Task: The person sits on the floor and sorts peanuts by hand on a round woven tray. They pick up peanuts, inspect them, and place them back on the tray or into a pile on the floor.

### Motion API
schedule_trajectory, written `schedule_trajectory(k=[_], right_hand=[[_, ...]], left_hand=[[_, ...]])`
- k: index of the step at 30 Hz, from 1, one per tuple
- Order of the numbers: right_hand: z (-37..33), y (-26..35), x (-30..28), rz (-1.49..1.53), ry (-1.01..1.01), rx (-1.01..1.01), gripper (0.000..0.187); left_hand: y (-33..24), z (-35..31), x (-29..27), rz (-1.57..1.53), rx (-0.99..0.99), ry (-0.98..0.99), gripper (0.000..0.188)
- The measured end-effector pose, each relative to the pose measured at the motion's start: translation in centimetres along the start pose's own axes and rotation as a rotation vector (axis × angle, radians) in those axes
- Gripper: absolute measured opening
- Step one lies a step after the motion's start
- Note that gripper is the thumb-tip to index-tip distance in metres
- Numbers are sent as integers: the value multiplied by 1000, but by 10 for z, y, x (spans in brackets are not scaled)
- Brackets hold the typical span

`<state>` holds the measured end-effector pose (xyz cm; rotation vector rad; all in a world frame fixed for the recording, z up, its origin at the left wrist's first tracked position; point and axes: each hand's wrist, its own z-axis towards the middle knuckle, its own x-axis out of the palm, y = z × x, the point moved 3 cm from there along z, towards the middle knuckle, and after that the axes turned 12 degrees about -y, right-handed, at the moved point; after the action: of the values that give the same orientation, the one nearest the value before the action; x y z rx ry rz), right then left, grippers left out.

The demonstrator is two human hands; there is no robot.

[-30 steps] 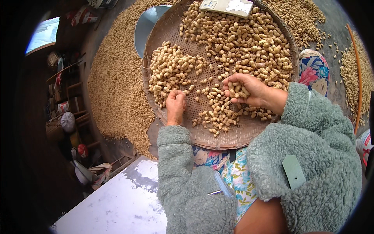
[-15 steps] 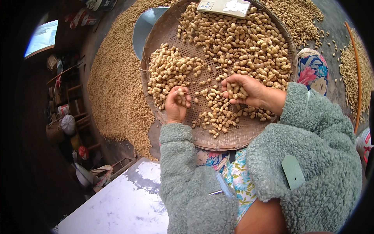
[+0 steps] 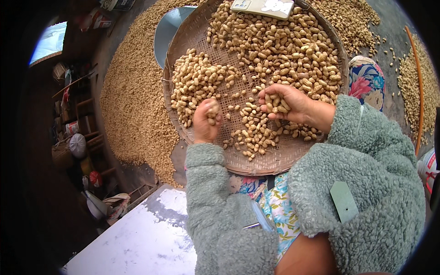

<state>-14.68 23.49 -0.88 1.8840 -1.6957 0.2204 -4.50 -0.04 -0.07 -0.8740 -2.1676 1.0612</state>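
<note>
A round woven bamboo tray [image 3: 291,150] holds unshelled peanuts in several heaps. My right hand [image 3: 298,106], palm turned up above the tray's middle, cups several peanuts [image 3: 277,104] in its curled fingers. Beside the left heap [image 3: 195,75], my left hand [image 3: 206,123] is closed around peanuts [image 3: 212,111], its fingers smeared by motion. A smaller heap [image 3: 255,130] lies between and below the hands, and a larger heap [image 3: 298,59] fills the upper right of the tray.
A phone in a pale case [image 3: 263,8] lies at the tray's far rim. Peanuts spread over the floor [image 3: 133,105] on the left and at the far right, by an orange-brown rod [image 3: 420,91]. A grey-blue scoop-like pan [image 3: 166,34] touches the tray. A white board [image 3: 137,243] sits lower left.
My left hand has turned a little, and its fingers are now blurred, with peanuts showing at them. My right hand keeps its cupped hold almost unmoved.
</note>
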Motion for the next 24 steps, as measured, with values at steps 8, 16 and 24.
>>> schedule_trajectory(k=[8, 16, 24], right_hand=[[0, -1, 2, -18, 19, -8, 26], [4, 3, -1, 8, -2, -31, 26], [-24, -15, 26, -257, 113, -352, 13]], left_hand=[[8, -18, -34, 658, 48, -172, 16], [32, -32, -4, 805, 216, -85, 21], [75, -118, 77, -699, -746, -63, 36]])
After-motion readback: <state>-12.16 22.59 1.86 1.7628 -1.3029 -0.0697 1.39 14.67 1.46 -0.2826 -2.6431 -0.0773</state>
